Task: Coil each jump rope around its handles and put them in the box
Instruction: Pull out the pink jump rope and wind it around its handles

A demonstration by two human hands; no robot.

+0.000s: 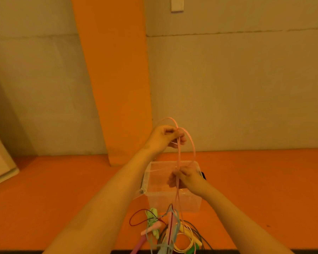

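Holds the pink jump rope [192,143] in both hands, up in the air over the box. Pinches it up high with the left hand [162,138]: left fingers [180,134] curled in tight, rope squeezed between thumb and fingertips. Makes a round loop that pokes out above those fingers, bends to the right and drops to the other hand.

Grips the rope lower down with the right hand [189,178]. Right fingers [173,180] wrapped round two or three pink strands at once, back of the hand turned to the camera. Lets the strands hang straight down from this hand, past the front of the box, into the pile below.

Reaches forward with both bare arms, left one stretched up and farther out, right one lower and nearer. Hands well apart, one above the other, the rope running between them.

Clear plastic box [163,202] on the orange counter [264,180], open on top, right under the right hand.

Pile of jump ropes [169,233] just in front of the box, all tangled: green handles [151,214], pink handles [151,228], a thin dark red rope [136,216], a yellow rope [184,242] lying in rings.

Behind the counter a pale wall [246,88] with a wide orange stripe [114,88].
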